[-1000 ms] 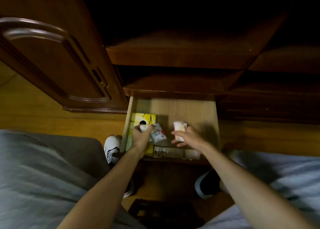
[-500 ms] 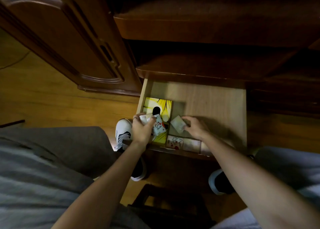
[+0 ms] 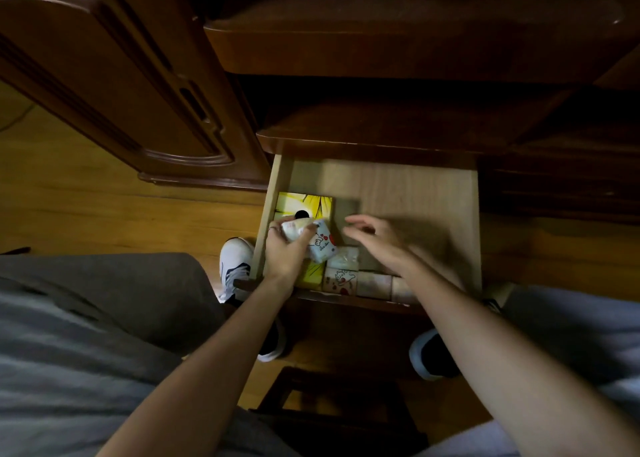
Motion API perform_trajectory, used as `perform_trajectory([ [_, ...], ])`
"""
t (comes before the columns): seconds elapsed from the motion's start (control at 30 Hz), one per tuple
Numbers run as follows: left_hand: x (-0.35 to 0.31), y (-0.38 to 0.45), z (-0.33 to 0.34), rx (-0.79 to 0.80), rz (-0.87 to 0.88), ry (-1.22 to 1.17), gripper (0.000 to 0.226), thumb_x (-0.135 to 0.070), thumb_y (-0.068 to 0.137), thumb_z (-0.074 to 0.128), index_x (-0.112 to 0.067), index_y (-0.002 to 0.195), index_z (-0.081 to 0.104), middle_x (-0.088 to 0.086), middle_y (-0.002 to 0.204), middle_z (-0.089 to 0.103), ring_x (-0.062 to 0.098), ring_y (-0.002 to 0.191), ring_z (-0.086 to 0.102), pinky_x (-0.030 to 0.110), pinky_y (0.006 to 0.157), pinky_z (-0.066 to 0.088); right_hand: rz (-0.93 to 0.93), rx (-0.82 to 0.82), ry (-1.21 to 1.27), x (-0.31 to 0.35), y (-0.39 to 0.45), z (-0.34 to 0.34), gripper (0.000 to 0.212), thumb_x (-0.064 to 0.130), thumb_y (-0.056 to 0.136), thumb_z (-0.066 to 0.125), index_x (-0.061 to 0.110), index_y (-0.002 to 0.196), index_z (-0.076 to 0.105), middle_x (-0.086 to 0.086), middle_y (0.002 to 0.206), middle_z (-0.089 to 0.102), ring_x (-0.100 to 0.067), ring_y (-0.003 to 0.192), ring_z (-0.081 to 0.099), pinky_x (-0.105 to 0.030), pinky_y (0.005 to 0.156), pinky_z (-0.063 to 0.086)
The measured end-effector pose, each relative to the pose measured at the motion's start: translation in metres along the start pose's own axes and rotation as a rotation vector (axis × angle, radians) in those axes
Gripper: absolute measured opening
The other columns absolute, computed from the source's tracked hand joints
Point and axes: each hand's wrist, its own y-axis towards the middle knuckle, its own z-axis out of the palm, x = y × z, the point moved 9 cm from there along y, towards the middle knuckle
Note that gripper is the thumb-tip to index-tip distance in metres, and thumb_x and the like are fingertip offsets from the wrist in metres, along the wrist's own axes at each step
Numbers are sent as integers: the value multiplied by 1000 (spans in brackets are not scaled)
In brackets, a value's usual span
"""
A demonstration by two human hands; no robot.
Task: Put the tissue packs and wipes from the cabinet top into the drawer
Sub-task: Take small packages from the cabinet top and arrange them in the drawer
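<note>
The open drawer (image 3: 408,186) of pale wood holds the task's things along its near-left part. A yellow tissue box (image 3: 304,204) with a black oval opening lies flat against the left wall. Along the front edge runs a row of small tissue packs (image 3: 356,280), pale cream with a cartoon figure and red marks (the rightmost one is partly hidden under the right forearm). Just behind that row lies one more pale pack (image 3: 343,257), a little blurred.

The left hand (image 3: 285,252) is closed around two small packs held together over the yellow box: a cream one (image 3: 294,228) under the fingers (image 3: 277,226) and a bluish-white printed pack (image 3: 322,245) with red hearts sticking out toward the right.

The right hand (image 3: 374,240) hovers above the drawer floor with fingers spread loosely and nothing in them; it is motion-blurred. Half a second ago it was pressing a pale pack down behind the front row, and that pack now lies free while the hand has lifted off it. The left hand's hold looks unchanged.

Around the drawer: dark wooden cabinet shelves (image 3: 381,41) overhang it from above, a carved cabinet door (image 3: 114,75) stands open at the left, and the floor (image 3: 104,214) is yellow-brown wood. A white sneaker (image 3: 235,262) sits just beside the drawer's left corner, grey trouser legs (image 3: 86,318) fill the lower corners.
</note>
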Motion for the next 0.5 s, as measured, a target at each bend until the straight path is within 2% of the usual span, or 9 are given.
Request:
perform_trajectory([
  [0.03, -2, -2, 7, 27, 18, -21, 46, -14, 82, 81, -10, 119, 53, 11, 109, 69, 19, 95, 71, 38, 80, 62, 12, 81, 83, 8, -5, 2, 41, 69, 78, 68, 52, 115, 64, 18, 117, 68, 0, 101, 65, -20, 74, 46],
  [0.07, -4, -5, 13, 54, 34, -29, 50, -14, 82, 81, -9, 122, 52, 12, 110, 68, 20, 97, 70, 37, 83, 61, 10, 148, 110, 15, -10, 4, 42, 71, 74, 70, 54, 112, 63, 19, 113, 69, 3, 96, 67, -16, 70, 46],
  [0.13, -7, -11, 25, 106, 50, -36, 56, -15, 83, 80, -9, 128, 47, 12, 112, 67, 20, 99, 70, 36, 84, 61, -5, 173, 120, 20, -16, 1, 42, 52, 79, 79, 45, 116, 59, 13, 109, 72, 3, 91, 70, -13, 67, 48],
  [0.2, -8, -15, 34, 141, 48, -46, 54, -14, 86, 77, -10, 129, 44, 12, 112, 66, 21, 99, 70, 38, 83, 61, 8, 98, 194, 14, -18, -13, 44, 27, 85, 80, 30, 121, 55, 3, 107, 75, -10, 97, 72, -20, 74, 52],
  [0.23, -8, -17, 38, 156, 44, -51, 50, -12, 87, 75, -10, 127, 45, 13, 111, 66, 22, 98, 70, 39, 82, 62, 23, 92, 230, 10, -20, -17, 43, 22, 87, 79, 27, 122, 55, 0, 108, 75, -15, 101, 71, -26, 80, 54],
  [0.33, -7, -23, 49, 202, 51, 11, 43, -8, 88, 74, -4, 122, 49, 18, 112, 66, 29, 100, 70, 47, 84, 61, 69, 249, 234, 2, -31, -7, 47, 29, 87, 79, 30, 128, 56, -4, 115, 71, -20, 106, 70, -35, 90, 59],
  [0.43, -8, -24, 53, 184, 58, 56, 48, -12, 86, 76, -1, 124, 50, 21, 113, 66, 28, 98, 69, 49, 85, 59, 46, 203, 236, 1, -29, -6, 46, 31, 86, 79, 30, 128, 59, -6, 121, 64, -23, 104, 70, -41, 86, 62],
  [0.5, -9, -23, 53, 172, 64, 92, 46, -14, 88, 74, -3, 125, 50, 19, 114, 66, 30, 102, 69, 49, 85, 60, 43, 170, 292, 2, -26, -9, 40, 24, 86, 80, 28, 120, 59, -5, 119, 65, -20, 100, 71, -34, 78, 63],
])
